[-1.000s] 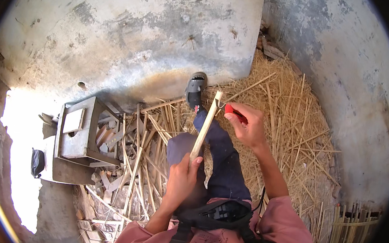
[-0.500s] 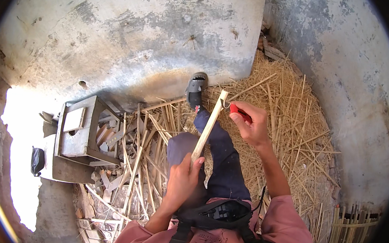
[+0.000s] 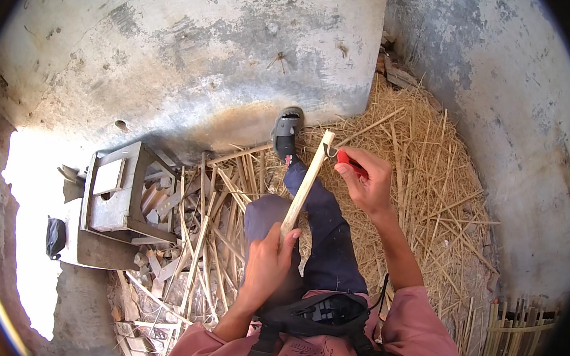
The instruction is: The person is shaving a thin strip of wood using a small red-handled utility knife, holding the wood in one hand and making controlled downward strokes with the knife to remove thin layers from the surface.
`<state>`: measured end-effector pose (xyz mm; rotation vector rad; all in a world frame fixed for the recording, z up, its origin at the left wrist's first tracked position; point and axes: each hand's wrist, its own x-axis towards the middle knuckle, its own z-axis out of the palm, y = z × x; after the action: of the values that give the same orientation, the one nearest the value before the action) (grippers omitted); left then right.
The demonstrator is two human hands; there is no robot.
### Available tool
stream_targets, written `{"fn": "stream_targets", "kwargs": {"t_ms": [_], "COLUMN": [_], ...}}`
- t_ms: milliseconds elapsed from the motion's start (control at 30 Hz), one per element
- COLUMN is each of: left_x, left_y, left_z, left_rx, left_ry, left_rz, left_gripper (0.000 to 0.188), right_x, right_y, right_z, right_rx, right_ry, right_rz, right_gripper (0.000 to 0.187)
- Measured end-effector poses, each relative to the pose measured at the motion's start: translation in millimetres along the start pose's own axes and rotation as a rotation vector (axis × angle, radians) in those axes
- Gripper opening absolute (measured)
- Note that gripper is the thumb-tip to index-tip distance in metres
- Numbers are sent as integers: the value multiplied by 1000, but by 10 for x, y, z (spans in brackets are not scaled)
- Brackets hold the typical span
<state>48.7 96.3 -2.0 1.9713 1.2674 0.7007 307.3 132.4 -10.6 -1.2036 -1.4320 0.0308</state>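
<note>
In the middle, a pale split wooden stick (image 3: pixel 308 180) slants up and away over my legs. My left hand (image 3: pixel 269 259) is closed round its lower end. Fingers wrapped, my right hand (image 3: pixel 369 187) grips the red handle of a curved-blade knife (image 3: pixel 344 158). The thin dark hooked blade lies against the right side of the stick, close to its far end. How sharp or long the blade is cannot be made out, since the stick and fingers cover parts of it.
A thick layer of straw and shavings (image 3: pixel 423 188) covers the floor at right. Loose sticks (image 3: pixel 194 251) lie at left beside a worn wooden box (image 3: pixel 114 189). My outstretched leg ends in a grey shoe (image 3: pixel 288 128) near the stained wall (image 3: pixel 195 46). A slatted bundle (image 3: pixel 515 343) stands lower right.
</note>
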Motion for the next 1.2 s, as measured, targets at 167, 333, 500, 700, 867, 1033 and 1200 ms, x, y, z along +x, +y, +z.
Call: {"fn": "stream_targets", "kwargs": {"t_ms": [167, 333, 500, 700, 867, 1033, 1200], "left_x": [-11, 3, 18, -4, -38, -289, -73], "left_y": [19, 57, -35, -110, -115, -416, -596], "left_z": [16, 17, 7, 43, 33, -129, -212], "left_rx": [-8, -22, -10, -28, -21, 84, 129], "left_ry": [18, 28, 45, 65, 62, -9, 174], "left_rz": [3, -17, 4, -17, 6, -121, 7], "left_gripper": [35, 35, 34, 36, 34, 35, 37], "right_x": [27, 58, 102, 140, 175, 702, 450], "right_y": [-49, -63, -47, -93, 84, 1061, 926], "right_z": [33, 83, 181, 205, 411, -580, -647], "right_rx": [-66, -135, -187, -236, -174, -242, -82], "right_ry": [21, 64, 103, -13, 153, 276, -198], "right_rz": [32, 26, -93, 17, -2, 422, 560], "right_gripper": [25, 25, 27, 28, 34, 50, 50]}}
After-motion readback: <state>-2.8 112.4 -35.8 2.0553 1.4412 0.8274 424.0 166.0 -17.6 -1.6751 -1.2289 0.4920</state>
